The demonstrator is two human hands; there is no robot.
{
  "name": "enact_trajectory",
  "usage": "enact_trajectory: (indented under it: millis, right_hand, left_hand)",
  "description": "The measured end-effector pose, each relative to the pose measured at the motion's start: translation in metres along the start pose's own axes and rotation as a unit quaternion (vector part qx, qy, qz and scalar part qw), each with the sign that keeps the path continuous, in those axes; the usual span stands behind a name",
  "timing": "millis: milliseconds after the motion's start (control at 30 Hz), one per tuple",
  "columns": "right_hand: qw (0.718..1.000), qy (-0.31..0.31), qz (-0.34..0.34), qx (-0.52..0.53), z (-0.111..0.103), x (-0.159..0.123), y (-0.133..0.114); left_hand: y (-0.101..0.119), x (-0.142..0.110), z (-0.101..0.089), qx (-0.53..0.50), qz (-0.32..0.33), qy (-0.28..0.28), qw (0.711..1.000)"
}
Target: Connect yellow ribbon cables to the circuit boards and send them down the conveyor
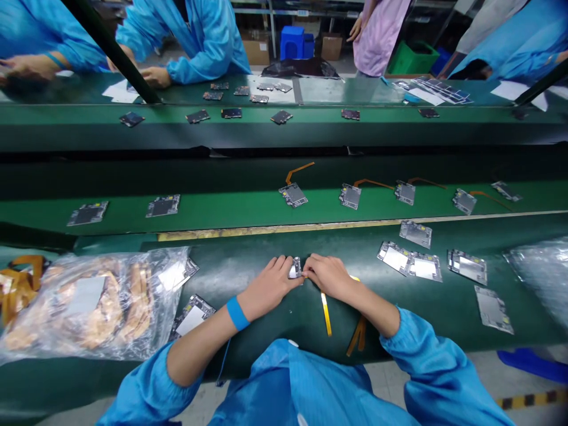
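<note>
Left hand (273,279) holds a circuit board (294,267) down on the table (239,251), while the right hand (326,275), fingertips drawn narrow, is at the board's right edge; whether it grips anything, I cannot tell. Nearer the wearer than the board lies a yellow strip (326,315); a plastic bag (119,302) sits well left of the board, loose boards (416,234) well right. Slack left fingers could let the board skid, sideways force might damage its edge, and a brushing forearm could drag the strip.
</note>
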State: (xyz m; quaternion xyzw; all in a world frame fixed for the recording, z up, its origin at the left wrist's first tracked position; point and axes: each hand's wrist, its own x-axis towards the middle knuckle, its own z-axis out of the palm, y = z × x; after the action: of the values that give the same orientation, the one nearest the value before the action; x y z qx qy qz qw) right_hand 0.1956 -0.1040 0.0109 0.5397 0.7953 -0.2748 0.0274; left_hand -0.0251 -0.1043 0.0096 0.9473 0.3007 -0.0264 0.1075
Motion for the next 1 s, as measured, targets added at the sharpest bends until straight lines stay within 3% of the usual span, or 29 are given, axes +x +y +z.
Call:
enact_trajectory:
  millis: [200,400,500,633,767,833,1000]
  right_hand:
    - [0.998,0.026,0.005,0.049,0.002,-0.002,0.008]
    - [0.956,0.199,0.014,0.217,0.000,-0.030,0.037]
    - [0.938,0.240,0.039,0.249,-0.001,-0.051,0.052]
    - [0.926,0.256,0.067,0.271,0.004,-0.071,0.067]
    - [0.920,0.279,0.089,0.259,0.008,-0.084,0.074]
    - [0.917,0.284,0.108,0.260,0.009,-0.090,0.078]
    - [0.910,0.277,0.164,0.260,0.016,-0.111,0.094]
  left_hand:
    - [0.001,0.000,0.004,0.006,-0.001,0.017,1.000]
    - [-0.009,0.000,-0.007,0.010,-0.003,-0.016,1.000]
    - [-0.027,0.001,-0.020,-0.008,-0.015,-0.011,1.000]
    - [-0.075,0.007,-0.044,0.004,-0.102,0.045,0.994]
    - [-0.144,0.003,-0.063,0.069,-0.331,0.139,0.931]
    - [-0.178,-0.006,-0.067,0.089,-0.380,0.118,0.913]
    - [-0.255,-0.045,-0.063,0.091,-0.403,-0.012,0.911]
